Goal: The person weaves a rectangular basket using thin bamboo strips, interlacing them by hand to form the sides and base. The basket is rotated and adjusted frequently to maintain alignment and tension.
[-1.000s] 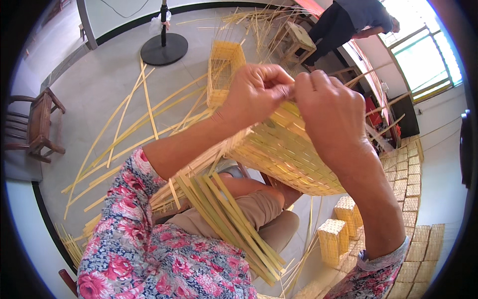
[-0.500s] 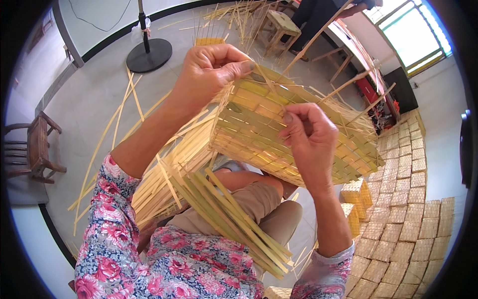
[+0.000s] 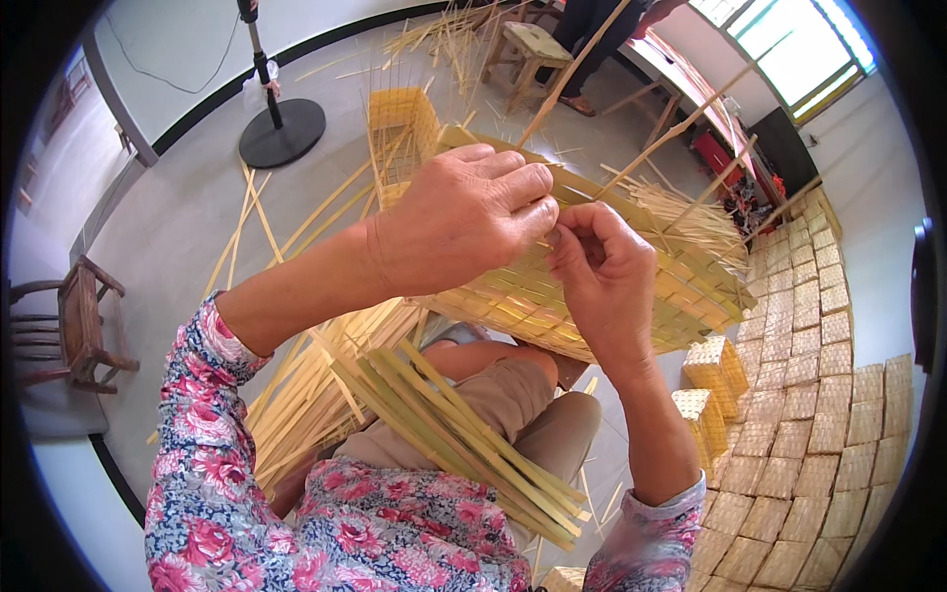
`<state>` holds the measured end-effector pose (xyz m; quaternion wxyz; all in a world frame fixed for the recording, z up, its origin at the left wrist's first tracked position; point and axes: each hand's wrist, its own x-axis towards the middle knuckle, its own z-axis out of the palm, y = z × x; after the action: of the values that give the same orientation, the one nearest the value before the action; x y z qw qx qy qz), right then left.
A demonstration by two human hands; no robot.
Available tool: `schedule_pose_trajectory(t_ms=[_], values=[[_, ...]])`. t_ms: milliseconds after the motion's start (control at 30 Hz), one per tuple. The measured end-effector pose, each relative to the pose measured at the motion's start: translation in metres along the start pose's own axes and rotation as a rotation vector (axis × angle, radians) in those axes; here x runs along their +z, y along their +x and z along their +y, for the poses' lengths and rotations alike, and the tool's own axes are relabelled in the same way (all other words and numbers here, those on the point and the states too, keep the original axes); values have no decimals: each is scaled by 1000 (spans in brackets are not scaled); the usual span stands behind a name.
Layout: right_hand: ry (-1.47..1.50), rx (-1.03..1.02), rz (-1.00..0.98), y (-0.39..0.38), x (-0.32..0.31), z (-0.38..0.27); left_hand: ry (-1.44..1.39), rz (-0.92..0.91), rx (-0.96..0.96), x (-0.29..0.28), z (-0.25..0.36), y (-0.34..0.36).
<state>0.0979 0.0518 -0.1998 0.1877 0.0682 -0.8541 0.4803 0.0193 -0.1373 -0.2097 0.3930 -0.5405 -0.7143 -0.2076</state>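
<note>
A yellow-green woven bamboo basket (image 3: 651, 296) lies on its side above my lap, with long stakes sticking up from its far edge. My left hand (image 3: 464, 212) is over its upper wall, fingers curled closed near my right thumb. My right hand (image 3: 602, 281), just right and below, pinches at the weave. What their fingertips grip is hidden. A bundle of pale green bamboo strips (image 3: 444, 429) lies across my lap. Many loose pale strips (image 3: 316, 395) are piled at my left.
A black round stand base (image 3: 281, 138) and a wooden chair (image 3: 77, 326) are left. Beyond stand a yellow basket (image 3: 393, 118), stool (image 3: 533, 44) and another person's legs (image 3: 582, 69) by a table (image 3: 681, 74). Small woven boxes (image 3: 710, 360) and rows of woven pieces (image 3: 814, 395) are at right.
My hands were together higher up, parted half a second ago, and are together again lower. My left hand has moved down and right since then. More of the far yellow basket shows again.
</note>
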Motion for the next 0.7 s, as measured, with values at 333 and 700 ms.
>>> schedule_pose_trajectory(t_ms=[333, 700], values=[[51, 56, 36, -22, -11, 9, 102, -27, 9, 5, 4, 6], [428, -35, 236, -33, 37, 0, -31, 170, -225, 2, 10, 18]])
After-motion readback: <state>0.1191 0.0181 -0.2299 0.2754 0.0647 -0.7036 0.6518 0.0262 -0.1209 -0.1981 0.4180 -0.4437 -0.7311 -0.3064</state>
